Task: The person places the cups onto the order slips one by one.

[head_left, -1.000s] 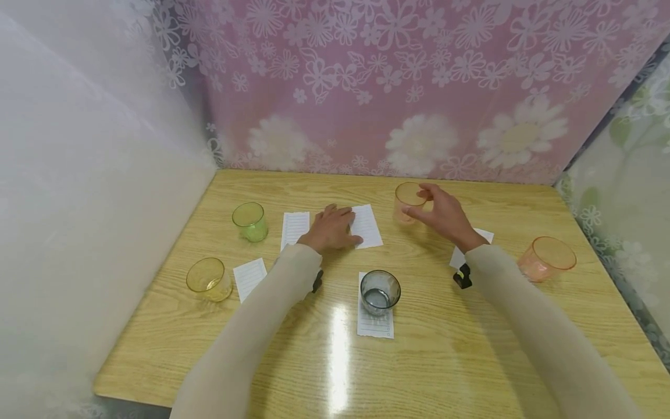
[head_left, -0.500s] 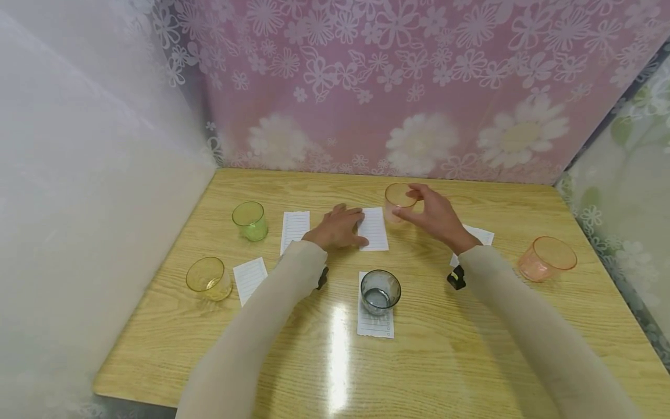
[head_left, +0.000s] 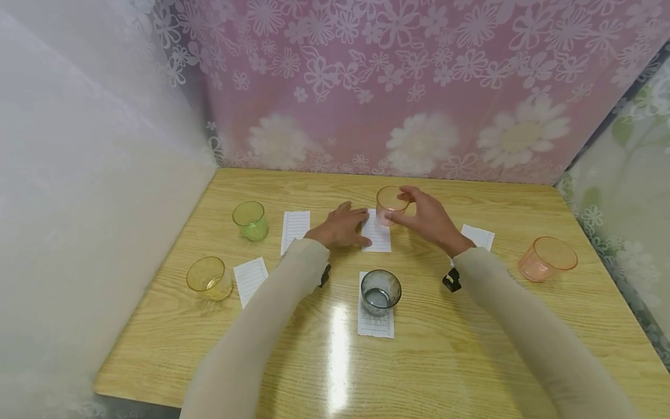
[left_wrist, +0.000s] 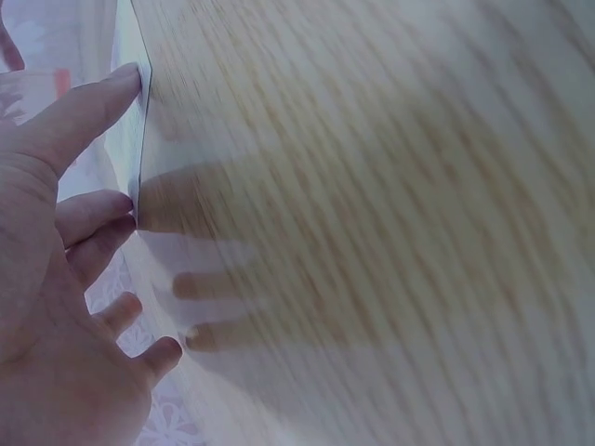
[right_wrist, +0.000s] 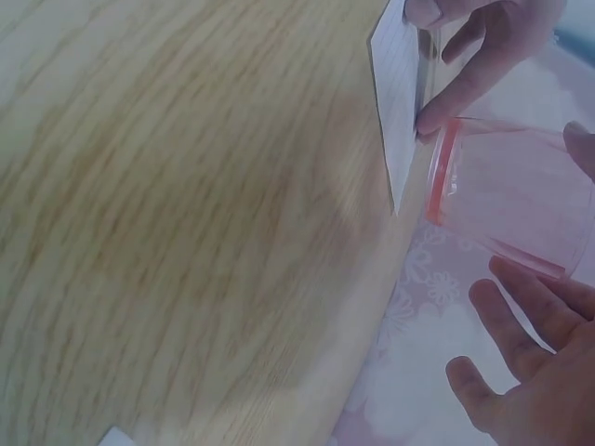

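Observation:
In the head view my right hand (head_left: 426,218) holds a clear pink cup (head_left: 391,201) between thumb and fingers. The cup is at the back right corner of a lined white paper slip (head_left: 378,240); whether its base rests on the slip I cannot tell. My left hand (head_left: 342,228) lies on the slip's left side, its thumb and fingertips touching the edge and its fingers spread. In the left wrist view, the thumb and forefinger reach the edge of that paper slip (left_wrist: 130,139). The right wrist view shows the pink cup (right_wrist: 511,190) beside the right fingers.
A grey glass cup (head_left: 380,294) stands on another slip in front. To the left are a green cup (head_left: 250,221), a yellow cup (head_left: 209,279) and two slips. A second pinkish cup (head_left: 546,259) and a slip (head_left: 477,237) are on the right. Floral cloth hangs behind.
My right hand has carried the pink cup leftward to the slip. The left hand and the slip have shifted a little to the right, and the slip has straightened.

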`<state>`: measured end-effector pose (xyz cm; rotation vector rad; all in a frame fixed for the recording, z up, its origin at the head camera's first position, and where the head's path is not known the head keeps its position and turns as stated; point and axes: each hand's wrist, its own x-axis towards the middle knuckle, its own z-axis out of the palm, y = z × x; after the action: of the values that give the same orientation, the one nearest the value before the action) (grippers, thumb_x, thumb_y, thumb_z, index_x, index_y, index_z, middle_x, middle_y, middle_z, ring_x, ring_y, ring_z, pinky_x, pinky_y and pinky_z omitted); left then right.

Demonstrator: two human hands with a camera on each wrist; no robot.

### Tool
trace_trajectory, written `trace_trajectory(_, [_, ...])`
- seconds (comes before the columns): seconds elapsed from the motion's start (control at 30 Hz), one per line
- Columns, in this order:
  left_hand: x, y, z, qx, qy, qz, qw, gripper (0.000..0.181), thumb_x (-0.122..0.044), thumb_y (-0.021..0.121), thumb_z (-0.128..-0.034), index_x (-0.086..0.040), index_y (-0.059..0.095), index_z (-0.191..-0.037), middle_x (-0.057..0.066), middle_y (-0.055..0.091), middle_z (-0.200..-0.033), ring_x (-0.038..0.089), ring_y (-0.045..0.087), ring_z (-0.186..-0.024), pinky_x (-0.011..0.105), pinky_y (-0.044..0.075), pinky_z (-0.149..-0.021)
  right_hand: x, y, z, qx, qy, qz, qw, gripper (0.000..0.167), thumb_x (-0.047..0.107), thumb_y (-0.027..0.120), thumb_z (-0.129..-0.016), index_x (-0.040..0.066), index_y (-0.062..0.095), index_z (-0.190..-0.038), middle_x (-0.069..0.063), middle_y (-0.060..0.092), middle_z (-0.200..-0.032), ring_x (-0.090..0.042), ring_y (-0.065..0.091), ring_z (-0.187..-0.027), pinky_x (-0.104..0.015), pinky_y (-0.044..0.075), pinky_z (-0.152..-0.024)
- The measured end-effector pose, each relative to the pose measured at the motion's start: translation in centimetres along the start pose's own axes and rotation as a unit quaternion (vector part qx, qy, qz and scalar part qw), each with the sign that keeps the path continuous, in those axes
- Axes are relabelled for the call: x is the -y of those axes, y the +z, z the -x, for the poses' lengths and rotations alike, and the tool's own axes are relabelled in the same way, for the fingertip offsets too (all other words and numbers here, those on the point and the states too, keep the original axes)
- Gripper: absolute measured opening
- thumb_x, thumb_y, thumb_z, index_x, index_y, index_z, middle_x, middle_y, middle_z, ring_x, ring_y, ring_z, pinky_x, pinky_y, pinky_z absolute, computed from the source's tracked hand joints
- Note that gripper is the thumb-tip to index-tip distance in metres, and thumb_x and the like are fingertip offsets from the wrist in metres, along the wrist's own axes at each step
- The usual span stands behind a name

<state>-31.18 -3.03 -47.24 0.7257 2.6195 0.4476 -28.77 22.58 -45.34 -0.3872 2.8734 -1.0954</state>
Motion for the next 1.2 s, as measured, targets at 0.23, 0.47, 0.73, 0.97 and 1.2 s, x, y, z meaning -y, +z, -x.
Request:
trace_trajectory(0.23, [0.0, -0.1, -0.2, 0.008, 0.01, 0.003, 0.9999, 0.086, -0.051, 0.071, -0.1046, -0.02, 0.032, -0.174, -0.004, 0.021, -0.184, 0.033, -0.003, -0.172, 0.058, 0.007, -0.139, 0.3, 0.5, 0.0, 0.005, -0.008, 0.007, 0.9999, 0.094, 0.062, 0.073, -0.1, 0.012, 0.037, -0.17, -0.017, 0.058, -0.16, -0.042, 0.052, -0.148, -0.07, 0.043, -0.117])
trace_trajectory(0.47, [0.0, 0.0, -0.4, 0.009, 0.015, 0.003, 0.9999, 0.085, -0.051, 0.072, -0.104, -0.022, 0.033, -0.173, -0.004, 0.022, -0.183, 0.032, -0.003, -0.172, 0.06, 0.008, -0.138, 0.6, 1.1, -0.1, 0.007, -0.014, -0.005, 0.9999, 0.093, 0.058, 0.076, -0.099, 0.009, 0.037, -0.169, -0.017, 0.058, -0.16, -0.041, 0.052, -0.148, -0.07, 0.042, -0.118])
trace_trajectory(0.73, [-0.1, 0.1, -0.4, 0.003, 0.024, 0.012, 0.9996, 0.083, -0.049, 0.075, -0.103, -0.023, 0.038, -0.172, -0.002, 0.025, -0.182, 0.034, 0.0, -0.172, 0.063, 0.01, -0.137, 0.7, 1.7, -0.1, 0.017, -0.009, -0.005, 0.9998, 0.094, 0.061, 0.074, -0.099, 0.011, 0.037, -0.17, -0.016, 0.057, -0.161, -0.041, 0.051, -0.149, -0.069, 0.042, -0.119])
trace_trajectory(0.97, [0.0, 0.3, -0.3, -0.005, 0.027, 0.014, 0.9995, 0.083, -0.051, 0.074, -0.1029, -0.023, 0.038, -0.172, -0.002, 0.026, -0.182, 0.034, 0.002, -0.172, 0.063, 0.01, -0.137, 0.6, 1.9, -0.1, 0.02, -0.009, 0.003, 0.9997, 0.095, 0.06, 0.076, -0.098, 0.01, 0.037, -0.169, -0.017, 0.059, -0.159, -0.042, 0.053, -0.147, -0.069, 0.044, -0.118])
trace_trajectory(1.2, [0.1, 0.3, -0.5, -0.008, 0.031, 0.01, 0.9994, 0.08, -0.05, 0.075, -0.1028, -0.023, 0.041, -0.17, -0.001, 0.027, -0.182, 0.037, 0.004, -0.172, 0.064, 0.011, -0.136, 0.4, 2.2, 0.0, 0.028, -0.009, 0.005, 0.9996, 0.095, 0.058, 0.077, -0.099, 0.01, 0.037, -0.169, -0.017, 0.059, -0.158, -0.042, 0.054, -0.146, -0.068, 0.046, -0.116])
